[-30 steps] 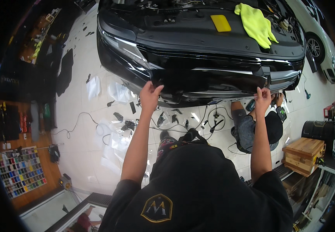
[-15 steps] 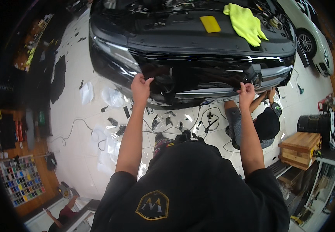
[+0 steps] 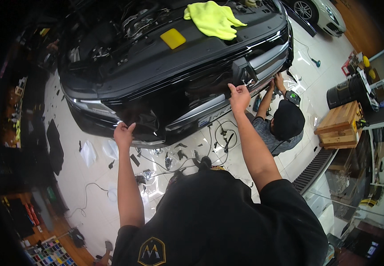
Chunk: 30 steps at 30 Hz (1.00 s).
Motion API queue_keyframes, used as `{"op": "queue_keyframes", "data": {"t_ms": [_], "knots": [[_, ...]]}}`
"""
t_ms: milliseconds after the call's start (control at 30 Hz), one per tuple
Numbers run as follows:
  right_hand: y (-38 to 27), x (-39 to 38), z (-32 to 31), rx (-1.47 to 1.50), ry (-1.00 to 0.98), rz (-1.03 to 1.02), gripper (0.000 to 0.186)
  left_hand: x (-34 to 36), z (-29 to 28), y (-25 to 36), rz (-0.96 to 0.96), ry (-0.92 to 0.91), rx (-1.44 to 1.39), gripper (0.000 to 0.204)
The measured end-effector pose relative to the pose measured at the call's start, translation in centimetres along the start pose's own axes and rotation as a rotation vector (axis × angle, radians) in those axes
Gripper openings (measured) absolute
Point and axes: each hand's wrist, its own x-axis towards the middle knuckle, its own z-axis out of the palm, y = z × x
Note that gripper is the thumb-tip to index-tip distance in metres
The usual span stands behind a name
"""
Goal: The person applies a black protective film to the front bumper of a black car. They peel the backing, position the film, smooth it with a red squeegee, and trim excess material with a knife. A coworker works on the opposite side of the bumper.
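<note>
Both hands hold a dark shiny film sheet (image 3: 156, 113) on the front of a black car (image 3: 125, 75).

Left hand (image 3: 124, 134) pinches the film's lower left edge, low on the car's front. Right hand (image 3: 239, 95) is closed on the film's upper right edge, by the silver grille bars (image 3: 267, 55). A yellow square scraper (image 3: 173, 38) and a bright yellow cloth (image 3: 212, 18) lie up on the car. Another person in a black cap (image 3: 288, 119) crouches just beside the car's front corner.
</note>
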Motion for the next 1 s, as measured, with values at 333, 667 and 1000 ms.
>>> {"op": "queue_keyframes", "data": {"t_ms": [333, 667, 1000], "knots": [[0.5, -4.1, 2.5, 0.449, 0.103, 0.172, 0.029, -3.5, -1.0, -0.5, 0.085, -0.082, -0.213, 0.022], [1.9, -4.1, 1.0, 0.694, 0.021, 0.245, 0.021, -5.8, -1.4, -3.0, 0.034, -0.148, -0.236, 0.024], [2.6, -7.3, -5.0, 0.632, -0.308, 0.255, 0.031, -10.0, -2.5, -4.1, 0.007, -0.101, -0.277, 0.022]]}}
